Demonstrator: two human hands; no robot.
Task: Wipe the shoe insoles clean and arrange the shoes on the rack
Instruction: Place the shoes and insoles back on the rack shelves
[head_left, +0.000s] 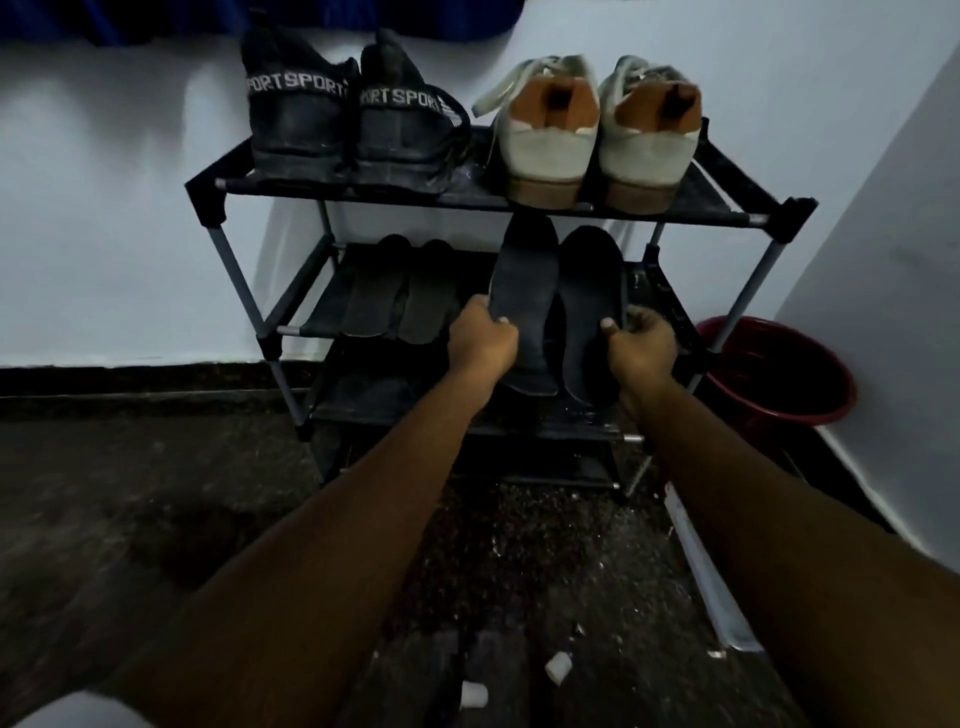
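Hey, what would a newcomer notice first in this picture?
The left hand grips the left insole and the right hand the right insole, both dark, in front of the rack's middle shelf. On the top shelf sit black SPORT shoes and, to their right, white sneakers with tan heels.

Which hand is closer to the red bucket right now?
Right. The right hand, gripping the right insole, sits just left of the red bucket, with a rack leg between them. The left hand holds the left insole farther left.
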